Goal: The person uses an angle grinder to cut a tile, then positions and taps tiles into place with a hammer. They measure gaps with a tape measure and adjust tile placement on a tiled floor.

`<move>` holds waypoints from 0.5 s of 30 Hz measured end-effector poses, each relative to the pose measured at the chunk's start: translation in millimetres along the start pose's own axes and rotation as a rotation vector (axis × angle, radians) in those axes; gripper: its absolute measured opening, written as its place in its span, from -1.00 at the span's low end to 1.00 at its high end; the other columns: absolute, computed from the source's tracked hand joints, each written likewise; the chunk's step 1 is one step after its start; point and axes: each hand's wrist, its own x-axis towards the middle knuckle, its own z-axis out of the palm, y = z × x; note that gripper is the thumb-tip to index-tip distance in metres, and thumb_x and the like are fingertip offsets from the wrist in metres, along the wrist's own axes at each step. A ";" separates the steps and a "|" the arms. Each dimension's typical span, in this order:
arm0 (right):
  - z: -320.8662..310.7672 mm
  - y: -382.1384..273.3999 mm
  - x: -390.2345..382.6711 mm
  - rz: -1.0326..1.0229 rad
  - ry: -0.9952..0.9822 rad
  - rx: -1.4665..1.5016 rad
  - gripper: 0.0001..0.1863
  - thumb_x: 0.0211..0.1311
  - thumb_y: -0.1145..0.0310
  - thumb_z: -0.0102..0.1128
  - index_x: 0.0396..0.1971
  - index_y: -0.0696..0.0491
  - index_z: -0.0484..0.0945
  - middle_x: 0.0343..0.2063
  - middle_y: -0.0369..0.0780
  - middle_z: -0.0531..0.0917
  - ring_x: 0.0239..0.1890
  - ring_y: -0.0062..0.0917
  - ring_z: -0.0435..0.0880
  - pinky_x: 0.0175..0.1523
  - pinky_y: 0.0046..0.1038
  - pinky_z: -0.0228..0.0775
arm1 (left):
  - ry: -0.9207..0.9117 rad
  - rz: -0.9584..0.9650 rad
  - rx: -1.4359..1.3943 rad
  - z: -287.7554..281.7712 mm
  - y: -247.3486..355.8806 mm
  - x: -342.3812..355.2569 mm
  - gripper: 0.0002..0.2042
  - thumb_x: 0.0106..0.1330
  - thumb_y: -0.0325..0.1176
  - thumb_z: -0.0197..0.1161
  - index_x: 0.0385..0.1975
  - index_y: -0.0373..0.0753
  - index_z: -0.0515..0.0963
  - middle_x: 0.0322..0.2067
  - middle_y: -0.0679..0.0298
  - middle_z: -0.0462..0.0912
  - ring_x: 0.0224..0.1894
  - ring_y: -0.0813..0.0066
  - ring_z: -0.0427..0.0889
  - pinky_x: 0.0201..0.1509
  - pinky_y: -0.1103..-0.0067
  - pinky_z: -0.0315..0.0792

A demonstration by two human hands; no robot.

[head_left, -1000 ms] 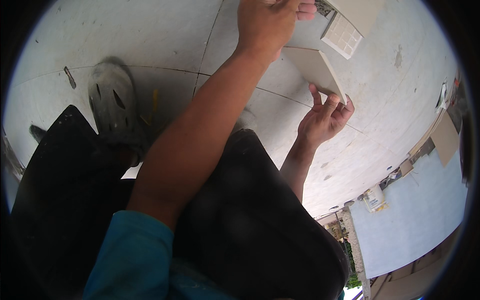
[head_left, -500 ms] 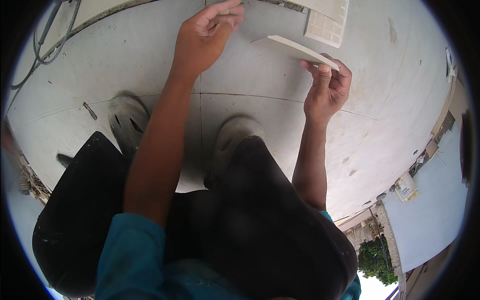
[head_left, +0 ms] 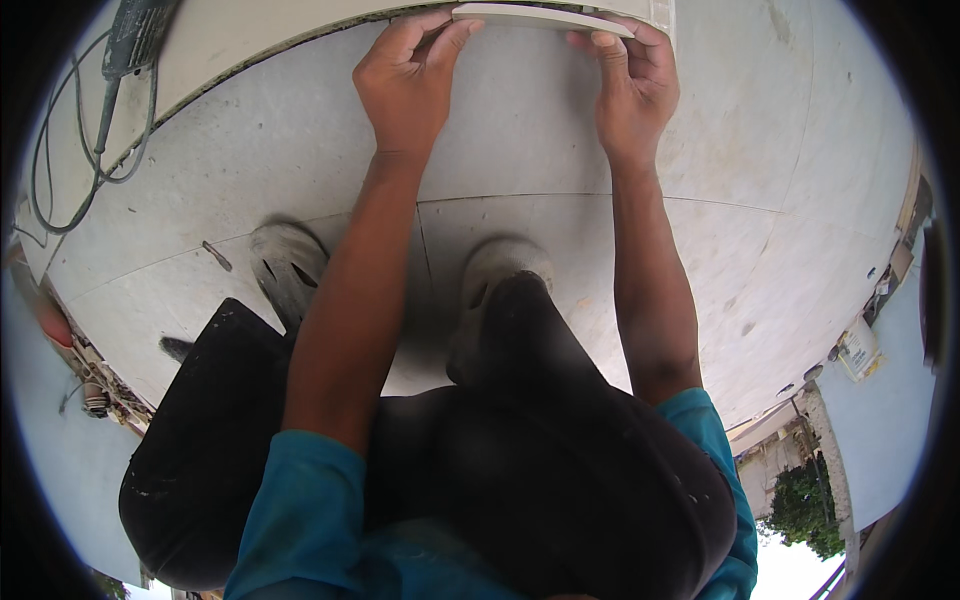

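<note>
A narrow pale tile piece [head_left: 545, 17] is held up at the top of the view, its thin edge toward me. My left hand [head_left: 412, 80] pinches its left end between thumb and fingers. At the other end, my right hand [head_left: 638, 92] grips it with the thumb on the near side and the fingers behind. Part of the tile's face and some fingertips are hidden. Beyond the hands, the edge of a paler slab on the floor shows at the top.
A dark corded power tool [head_left: 135, 40] lies at the upper left, its grey cable [head_left: 100, 150] looping onto the floor tiles [head_left: 520, 130]. My shoes [head_left: 290, 265] stand below the hands. A small dark scrap [head_left: 217, 256] lies left of them. A white container [head_left: 860, 350] is at the right.
My left hand has come down and closed on the tile's left end. My right hand has moved up and slightly left, levelling the tile. The view has shifted, showing more of the power tool.
</note>
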 end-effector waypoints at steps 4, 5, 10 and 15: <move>1.6 2.2 5.5 0.099 0.089 0.076 -0.78 0.37 0.46 0.15 -0.07 0.18 0.39 -0.19 -0.18 0.59 -0.19 -0.54 0.59 -0.04 -0.44 0.49 | 0.020 0.063 0.000 3.9 -9.8 3.3 -0.86 0.15 -0.35 0.49 -0.39 -0.25 0.70 -0.49 0.44 0.60 -0.47 0.76 0.43 -0.40 0.72 0.32; 3.2 -0.5 6.7 0.105 0.099 0.086 -0.80 0.37 0.47 0.14 -0.09 0.19 0.40 -0.21 -0.18 0.61 -0.20 -0.55 0.60 -0.04 -0.46 0.49 | 0.047 0.147 0.059 4.9 -12.2 3.8 -0.86 0.14 -0.35 0.50 -0.40 -0.24 0.70 -0.49 0.45 0.58 -0.49 0.75 0.41 -0.42 0.71 0.31; 8.6 3.2 9.1 0.073 0.127 0.230 -0.84 0.37 0.51 0.13 -0.11 0.16 0.42 -0.22 -0.18 0.64 -0.15 -0.57 0.62 -0.03 -0.54 0.48 | 0.053 0.187 0.159 5.2 -15.0 4.2 -0.84 0.14 -0.30 0.51 -0.40 -0.21 0.70 -0.47 0.44 0.52 -0.48 0.69 0.36 -0.40 0.67 0.31; 1.6 6.7 8.3 -0.026 0.104 0.149 -0.83 0.38 0.47 0.14 -0.12 0.20 0.44 -0.23 -0.15 0.66 -0.20 -0.45 0.70 -0.03 -0.31 0.66 | 0.062 0.235 -0.027 9.8 -13.1 4.1 -0.83 0.18 -0.29 0.48 -0.39 -0.23 0.69 -0.46 0.42 0.54 -0.44 0.66 0.38 -0.34 0.64 0.33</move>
